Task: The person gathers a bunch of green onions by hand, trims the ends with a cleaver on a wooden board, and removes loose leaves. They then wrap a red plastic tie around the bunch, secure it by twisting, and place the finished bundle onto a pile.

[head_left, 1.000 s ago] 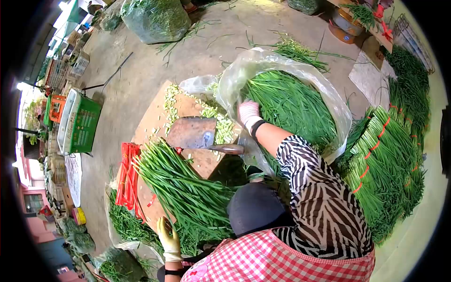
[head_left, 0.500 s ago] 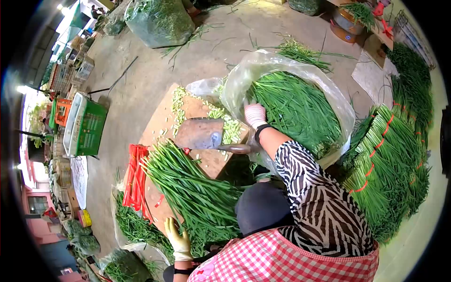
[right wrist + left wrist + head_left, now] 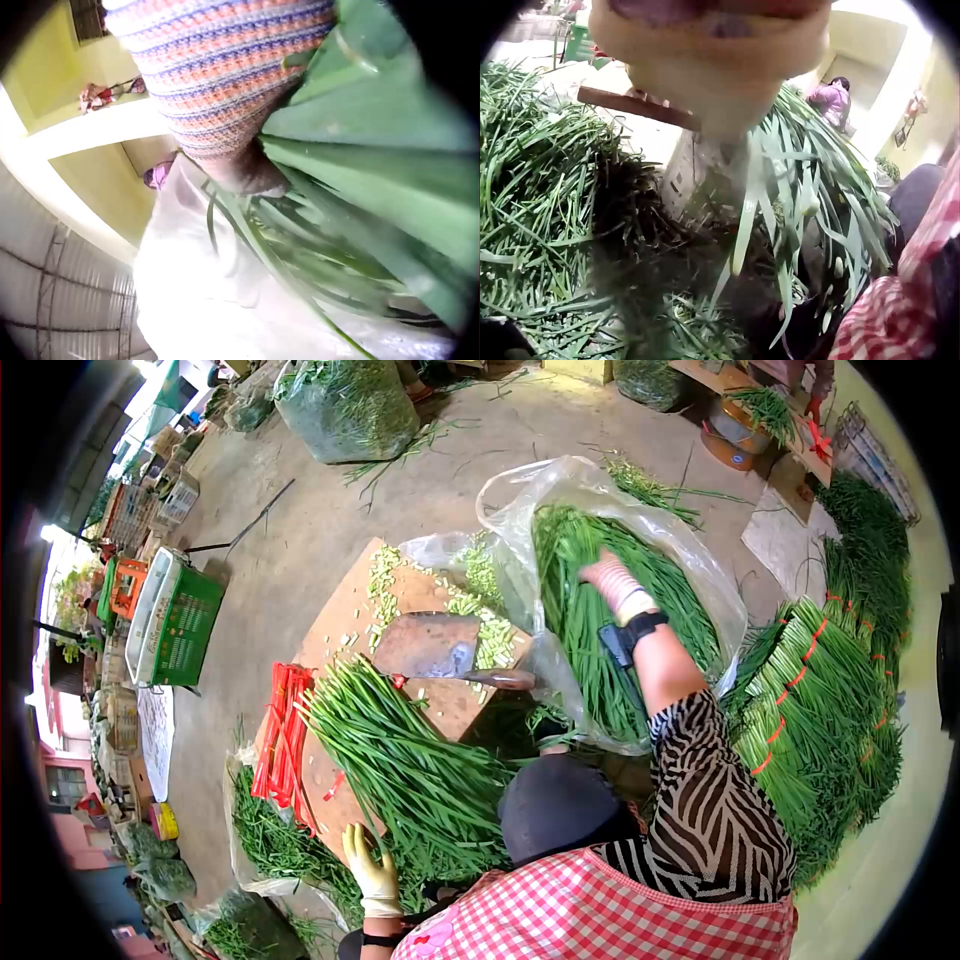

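Long green garlic chives [image 3: 600, 660] fill a clear plastic bag [image 3: 715, 590]. My right hand [image 3: 615, 582], in a striped knit glove, grips a bunch of them near the top, its fingertips hidden among leaves. In the right wrist view, broad leaves [image 3: 375, 172] spread out beside the glove. My left hand [image 3: 372, 868], in a pale yellow glove, rests with fingers extended at the near edge of a wooden board [image 3: 335, 605]. Beside it lies a heap of chives [image 3: 400, 750], leaves hanging over the edge. A wide-bladed cleaver [image 3: 425, 643] lies flat on the board.
Red ties [image 3: 285, 735] lie on the board's left, cut stalk pieces [image 3: 385, 585] on its far part. Tied chive bundles [image 3: 800, 730] are stacked at right. A green basket [image 3: 185, 625] stands at left; a filled bag [image 3: 345, 410] sits at the back.
My right hand has moved from the bag's left side rightward and up over the chives, drawing leaves with it. The bag's rim has shifted. My left hand stays by the board.
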A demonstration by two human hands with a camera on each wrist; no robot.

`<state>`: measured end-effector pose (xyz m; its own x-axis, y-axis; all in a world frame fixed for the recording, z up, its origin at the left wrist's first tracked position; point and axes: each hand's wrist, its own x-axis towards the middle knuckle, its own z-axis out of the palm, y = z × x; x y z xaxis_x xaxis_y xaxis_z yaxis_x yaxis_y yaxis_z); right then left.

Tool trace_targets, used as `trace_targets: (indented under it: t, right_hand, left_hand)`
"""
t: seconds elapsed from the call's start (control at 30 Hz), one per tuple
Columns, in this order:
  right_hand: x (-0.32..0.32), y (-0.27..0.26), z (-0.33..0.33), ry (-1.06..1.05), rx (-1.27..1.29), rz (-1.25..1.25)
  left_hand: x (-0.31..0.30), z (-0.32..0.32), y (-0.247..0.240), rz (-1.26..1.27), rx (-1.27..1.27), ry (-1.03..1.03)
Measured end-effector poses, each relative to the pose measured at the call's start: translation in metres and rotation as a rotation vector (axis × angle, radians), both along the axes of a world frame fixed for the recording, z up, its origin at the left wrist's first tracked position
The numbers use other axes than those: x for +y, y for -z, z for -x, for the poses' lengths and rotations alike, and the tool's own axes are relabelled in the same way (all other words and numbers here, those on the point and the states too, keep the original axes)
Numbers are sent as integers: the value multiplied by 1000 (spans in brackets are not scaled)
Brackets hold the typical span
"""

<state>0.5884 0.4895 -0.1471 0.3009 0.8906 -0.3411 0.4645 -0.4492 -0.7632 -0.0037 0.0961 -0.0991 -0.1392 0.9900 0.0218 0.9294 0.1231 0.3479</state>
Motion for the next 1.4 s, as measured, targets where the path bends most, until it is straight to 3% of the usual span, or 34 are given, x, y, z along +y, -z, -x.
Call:
trace_targets:
  t: [0.1,0.17,0.2,0.27,0.3,0.4,0.43,0.5,0.6,0.63,0.67,0.73,0.77,0.87,0.9,0.97,1.0,1.03,1.1,1.13,1.23,1.27,1.3,1.37,1.4]
  right_hand:
    - [-14,1,-48,148,29,-26]
    - [-30,4,-73,196,232,-48]
    - [-58,-23,-66,135,22,-121]
    - [-91,-20,-70,141,99,-351]
    - [-87,-18,-68,231,-40,-123]
    - [-103,8,-54,242,-289,-37]
    - [-101,19,-49,255,-368,117]
    - [-105,14,-49,221,-351,100]
    - [-97,-7,-72,64,-162,42]
    - [-107,-18,-81,119,-176,19]
    - [-104,-9,-105,43,-245,-86]
    - [-71,36,-176,73,-126,-171]
    - [-56,32,-184,179,60,-151]
    - [-31,-5,-174,312,141,59]
    - [-24,-21,-153,390,274,121]
    - [-2,-22,-141,292,100,195]
    - [31,21,-165,43,-243,226]
    - [25,4,-145,-10,-298,201]
    - [30,-19,-122,-131,-339,285]
    - [42,-5,-129,-146,-327,319]
    - [19,-30,-126,-40,-95,232]
    - [34,-19,-135,18,-132,337]
    - [23,-24,-135,93,-21,290]
    - [12,-13,-152,26,83,150]
    - [9,4,-161,65,175,-24]
  left_hand:
    - [0,-2,-1,-13,-80,-19]
    - [0,-5,-5,-46,12,31]
    - [-1,-4,-4,-56,-9,28]
    - [-1,-6,-3,-46,18,20]
    - [-1,-3,1,-52,22,20]
    - [-5,1,9,-45,-8,4]
    - [-4,2,11,-51,-25,-2]
    - [0,1,7,-40,-20,21]
    - [-2,7,-2,-1,-40,49]
    - [-1,10,-2,13,-54,63]
    - [0,17,0,33,-77,65]
    - [2,19,-7,53,-129,59]
    - [3,18,-10,74,-127,54]
    - [4,21,-8,77,-104,72]
    - [5,22,-8,87,-104,77]
    - [8,23,-12,93,-184,75]
    - [9,22,-16,96,-224,71]
    - [9,21,-19,95,-260,37]
    - [11,17,-28,93,-334,-30]
    - [15,17,-33,50,-304,-17]
    - [29,2,-72,-34,-197,39]
    - [38,-12,-91,-52,-272,3]
    - [48,-22,-109,-67,-320,-4]
    - [75,-49,-146,-69,-371,18]
    - [89,-68,-161,-99,-430,56]
